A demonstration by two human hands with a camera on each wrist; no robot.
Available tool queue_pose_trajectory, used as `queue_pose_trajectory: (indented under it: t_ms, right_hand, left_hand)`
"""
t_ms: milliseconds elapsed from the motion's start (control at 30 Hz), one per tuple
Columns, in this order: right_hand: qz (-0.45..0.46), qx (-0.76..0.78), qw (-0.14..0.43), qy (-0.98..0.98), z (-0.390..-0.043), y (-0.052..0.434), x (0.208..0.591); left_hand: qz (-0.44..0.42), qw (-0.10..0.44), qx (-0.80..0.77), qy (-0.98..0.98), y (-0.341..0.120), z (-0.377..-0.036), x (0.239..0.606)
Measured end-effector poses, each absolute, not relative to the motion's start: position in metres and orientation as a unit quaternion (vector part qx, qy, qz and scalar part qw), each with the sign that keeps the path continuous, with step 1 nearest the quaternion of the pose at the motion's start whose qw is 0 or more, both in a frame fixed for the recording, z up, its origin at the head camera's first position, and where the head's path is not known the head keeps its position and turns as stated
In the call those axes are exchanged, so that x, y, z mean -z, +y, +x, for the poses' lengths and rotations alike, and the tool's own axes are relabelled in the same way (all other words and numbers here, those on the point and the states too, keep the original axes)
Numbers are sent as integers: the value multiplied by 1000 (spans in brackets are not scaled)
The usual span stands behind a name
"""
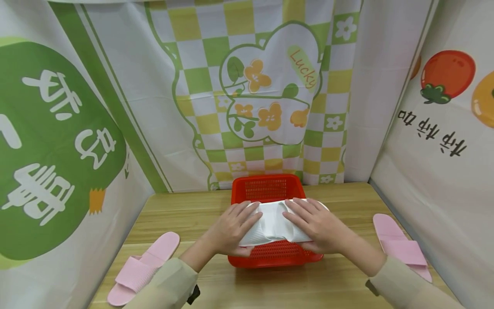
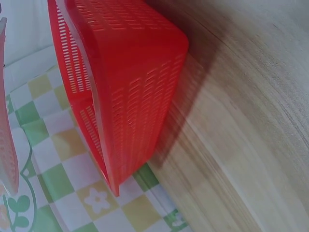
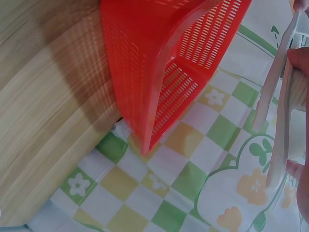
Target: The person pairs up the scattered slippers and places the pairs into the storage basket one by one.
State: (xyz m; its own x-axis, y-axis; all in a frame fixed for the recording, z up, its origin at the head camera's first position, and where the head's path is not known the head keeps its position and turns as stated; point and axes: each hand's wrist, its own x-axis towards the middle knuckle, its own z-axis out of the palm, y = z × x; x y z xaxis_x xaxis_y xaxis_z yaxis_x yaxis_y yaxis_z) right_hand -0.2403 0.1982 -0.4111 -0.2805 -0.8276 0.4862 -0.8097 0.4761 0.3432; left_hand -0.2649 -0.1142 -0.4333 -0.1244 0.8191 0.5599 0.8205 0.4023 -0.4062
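Red basket (image 2: 130, 82) on wooden table (image 2: 246, 145)

wooden table (image 1: 200, 206) | checkered flower curtain (image 1: 266, 86) | printed side walls (image 1: 50, 150)

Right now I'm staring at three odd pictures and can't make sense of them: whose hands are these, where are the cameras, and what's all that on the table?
No machine here: a person works with bare hands. The big picture comes from a camera worn on the head, looking down. The two others come from cameras on the wrists, so they show the red basket sideways and very close. The left hand and the right hand lie with straight fingers on white slippers that sit on the basket. On the wooden table, one pink slipper lies at the left and another pink slipper at the right. Printed cloths hang all round.
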Motion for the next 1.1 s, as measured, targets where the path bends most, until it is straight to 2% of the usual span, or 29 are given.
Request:
queue_pose_trajectory:
  t_ms: [633, 1100]
  right_hand:
    - [522, 10, 308, -796, -236, 187, 410]
    - [527, 13, 319, -787, -234, 181, 411]
  left_hand:
    - [-559, 375, -2, -739, -105, -265, 435]
    - [-570, 356, 6, -741, -101, -259, 432]
